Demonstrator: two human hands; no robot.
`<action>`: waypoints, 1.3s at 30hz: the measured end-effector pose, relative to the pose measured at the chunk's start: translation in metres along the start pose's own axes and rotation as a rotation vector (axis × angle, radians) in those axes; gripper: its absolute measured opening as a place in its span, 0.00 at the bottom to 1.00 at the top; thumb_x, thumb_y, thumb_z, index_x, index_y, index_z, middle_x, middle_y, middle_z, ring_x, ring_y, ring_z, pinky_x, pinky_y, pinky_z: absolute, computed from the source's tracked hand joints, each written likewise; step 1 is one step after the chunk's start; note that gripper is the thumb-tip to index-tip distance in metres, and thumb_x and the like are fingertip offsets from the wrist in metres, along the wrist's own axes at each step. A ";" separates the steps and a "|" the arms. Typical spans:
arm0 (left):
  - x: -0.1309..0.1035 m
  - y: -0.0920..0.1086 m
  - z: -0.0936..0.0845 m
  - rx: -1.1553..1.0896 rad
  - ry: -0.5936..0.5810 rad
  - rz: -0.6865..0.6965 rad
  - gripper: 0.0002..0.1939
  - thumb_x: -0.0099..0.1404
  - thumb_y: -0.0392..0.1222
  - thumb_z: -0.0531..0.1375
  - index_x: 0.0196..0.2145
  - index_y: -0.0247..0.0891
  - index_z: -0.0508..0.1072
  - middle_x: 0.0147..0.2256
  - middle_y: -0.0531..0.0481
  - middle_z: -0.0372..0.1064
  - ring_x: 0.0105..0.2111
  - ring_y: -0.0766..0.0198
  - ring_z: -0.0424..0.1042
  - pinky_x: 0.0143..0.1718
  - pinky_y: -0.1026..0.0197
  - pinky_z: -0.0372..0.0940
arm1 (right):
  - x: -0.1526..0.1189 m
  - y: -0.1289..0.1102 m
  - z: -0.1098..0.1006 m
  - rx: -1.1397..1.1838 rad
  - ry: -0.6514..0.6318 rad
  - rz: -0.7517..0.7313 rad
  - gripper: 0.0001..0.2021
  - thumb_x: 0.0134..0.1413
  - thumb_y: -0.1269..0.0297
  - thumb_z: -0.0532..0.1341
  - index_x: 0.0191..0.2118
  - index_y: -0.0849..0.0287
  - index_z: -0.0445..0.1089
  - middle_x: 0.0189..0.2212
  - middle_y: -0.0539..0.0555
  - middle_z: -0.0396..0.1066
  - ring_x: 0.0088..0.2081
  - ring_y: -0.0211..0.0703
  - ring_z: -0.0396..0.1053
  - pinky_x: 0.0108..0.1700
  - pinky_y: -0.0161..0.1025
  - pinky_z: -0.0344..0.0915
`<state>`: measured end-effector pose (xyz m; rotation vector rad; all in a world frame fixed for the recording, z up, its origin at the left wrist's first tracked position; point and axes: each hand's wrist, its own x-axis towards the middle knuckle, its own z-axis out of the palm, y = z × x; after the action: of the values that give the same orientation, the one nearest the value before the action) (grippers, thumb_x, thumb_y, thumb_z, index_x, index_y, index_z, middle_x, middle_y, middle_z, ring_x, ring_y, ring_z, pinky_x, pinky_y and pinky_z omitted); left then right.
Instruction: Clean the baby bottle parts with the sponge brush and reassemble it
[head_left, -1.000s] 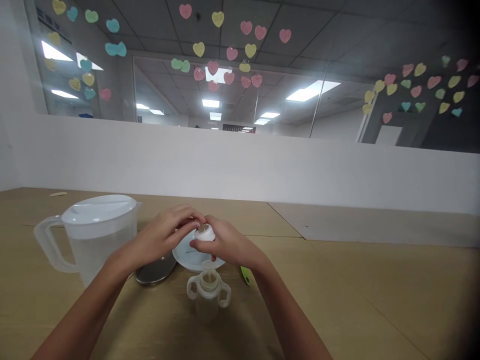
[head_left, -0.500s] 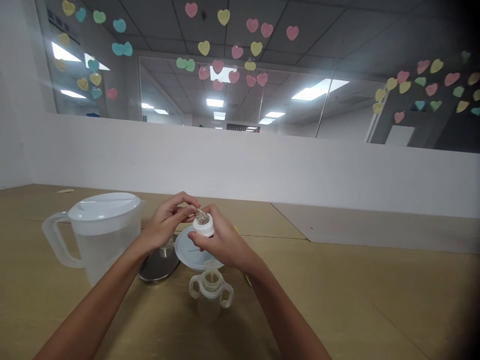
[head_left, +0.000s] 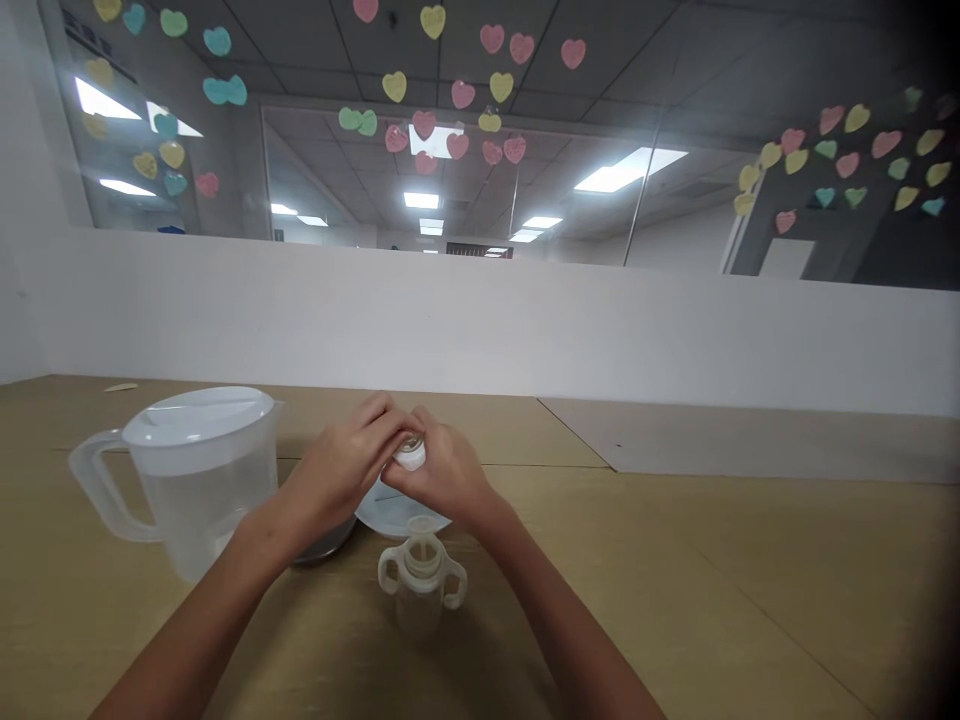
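Observation:
In the middle of the head view, my right hand [head_left: 450, 468] is closed around a white bottle collar [head_left: 410, 460], thumb on its near side. My left hand [head_left: 351, 450] reaches over the collar's top, its fingers bent down onto the clear bottle nipple [head_left: 410, 443] there. Those fingers hide most of the nipple. Below both hands a baby bottle [head_left: 420, 600] with two side handles stands upright on the table, its top uncapped and a pale piece rising from the neck. Behind the bottle lies a pale blue plate [head_left: 397, 515], partly under my hands.
A lidded clear pitcher [head_left: 210, 490] holding water stands on the left, close to my left forearm. The metal tray [head_left: 330, 546] is mostly covered by my left wrist. Beyond the wooden table [head_left: 675, 580] is a white wall [head_left: 480, 325] below a window with heart-shaped notes.
My left hand has moved right and closed over the collar, covering the clear nipple that showed before. The tray is now more hidden. The view has shifted slightly.

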<state>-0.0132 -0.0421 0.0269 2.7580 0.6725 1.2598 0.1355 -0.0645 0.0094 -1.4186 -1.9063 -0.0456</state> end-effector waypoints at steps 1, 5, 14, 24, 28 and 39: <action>0.001 0.000 0.001 -0.002 -0.010 0.008 0.13 0.67 0.39 0.46 0.39 0.41 0.70 0.35 0.50 0.64 0.34 0.66 0.67 0.35 0.64 0.63 | 0.000 0.000 -0.002 -0.008 -0.019 -0.009 0.12 0.46 0.57 0.60 0.35 0.57 0.61 0.26 0.48 0.66 0.27 0.40 0.63 0.27 0.33 0.52; -0.002 -0.008 0.019 -0.198 0.115 -0.084 0.14 0.67 0.43 0.48 0.48 0.42 0.65 0.44 0.47 0.65 0.42 0.63 0.68 0.43 0.60 0.64 | -0.002 0.002 -0.015 -0.114 -0.090 -0.045 0.12 0.52 0.55 0.57 0.35 0.59 0.66 0.29 0.52 0.68 0.31 0.42 0.65 0.30 0.34 0.54; -0.095 -0.035 0.114 -0.439 0.193 -0.280 0.29 0.63 0.52 0.52 0.59 0.43 0.48 0.52 0.42 0.61 0.53 0.54 0.61 0.54 0.51 0.58 | 0.007 0.026 -0.025 -0.073 -0.381 -0.031 0.09 0.47 0.60 0.64 0.34 0.59 0.72 0.31 0.50 0.68 0.34 0.39 0.65 0.33 0.32 0.56; -0.108 -0.036 0.123 -0.134 0.042 -0.193 0.43 0.53 0.51 0.62 0.60 0.41 0.44 0.46 0.40 0.68 0.48 0.49 0.66 0.48 0.47 0.62 | 0.006 0.028 -0.019 0.070 -0.640 0.038 0.19 0.33 0.60 0.71 0.33 0.59 0.66 0.28 0.46 0.66 0.29 0.36 0.65 0.25 0.29 0.56; -0.109 -0.037 0.126 -0.079 0.058 -0.179 0.42 0.52 0.53 0.63 0.58 0.42 0.47 0.47 0.41 0.67 0.49 0.49 0.65 0.50 0.45 0.60 | 0.002 0.027 -0.023 0.088 -0.747 0.043 0.19 0.35 0.58 0.70 0.33 0.58 0.65 0.24 0.44 0.65 0.25 0.37 0.65 0.22 0.29 0.55; -0.112 -0.045 0.136 -0.033 0.136 -0.104 0.31 0.51 0.53 0.62 0.49 0.38 0.60 0.44 0.41 0.67 0.44 0.50 0.68 0.44 0.48 0.65 | -0.002 0.013 -0.041 -0.024 -0.686 -0.065 0.06 0.45 0.71 0.65 0.33 0.62 0.73 0.29 0.50 0.71 0.34 0.38 0.68 0.30 0.30 0.58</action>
<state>0.0044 -0.0261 -0.1534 2.5923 0.7861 1.4315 0.1687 -0.0789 0.0330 -1.5067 -2.5020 0.4411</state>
